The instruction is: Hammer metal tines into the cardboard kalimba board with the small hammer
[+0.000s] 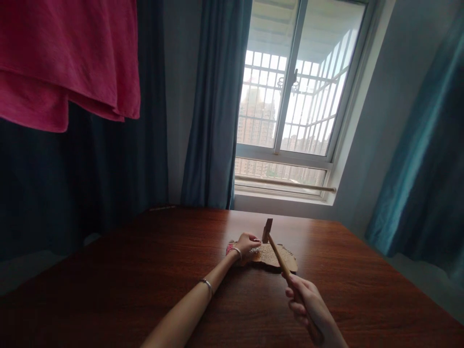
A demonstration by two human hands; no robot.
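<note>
A hammer (278, 253) with a light wooden handle and a dark head is gripped in my right hand (310, 302), near the front of the table. Its head is raised above a flat wooden board (270, 255) with a wavy outline and a surface covered in small dark dots. Over the left part of that board my left hand (247, 242) has its fingers pinched together; what they hold, if anything, is too small to make out. The hammer head is close to these fingertips. Something pink (229, 247) shows at the board's left end, partly behind my left wrist.
The board lies on a large, glossy brown wooden table (145, 285). Behind it are a barred window (286, 96) and blue curtains (213, 121). A pink cloth (90, 58) hangs at the upper left. Another curtain (413, 159) hangs at the right.
</note>
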